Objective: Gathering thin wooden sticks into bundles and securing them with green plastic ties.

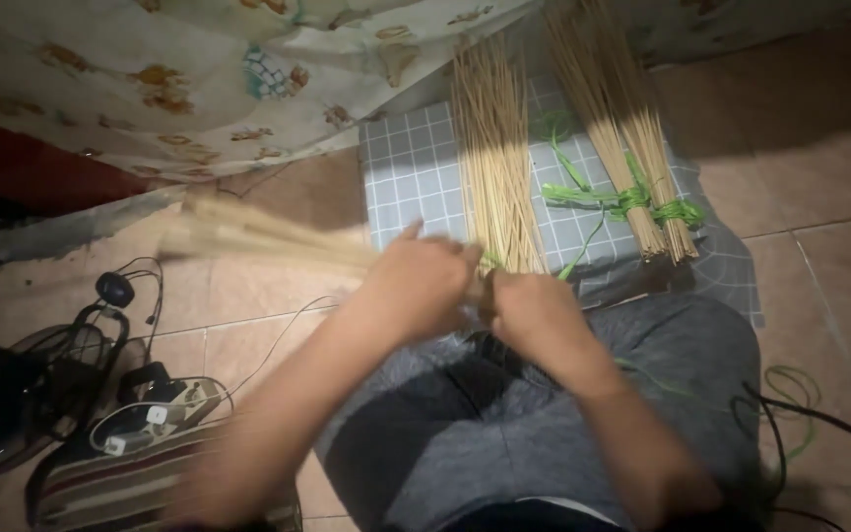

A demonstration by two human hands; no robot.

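My left hand (421, 281) grips a bundle of thin pale sticks (248, 236) that points away to the left and is blurred by motion. My right hand (534, 310) is closed right beside it, at the near end of the same bundle, just above my grey-trousered lap. Ahead of the hands a loose bundle of long sticks (494, 158) lies on a blue checked cloth (411, 167). A second stick bundle (618, 118) to the right is tied with green plastic string (632, 202).
A patterned pale fabric (199, 79) hangs at the top left. On the tiled floor at left sit a dark fan (12, 394), a power strip with white plugs (155, 414) and cables. A striped cloth (120, 483) lies at bottom left; green string and a black cable (790, 404) lie at right.
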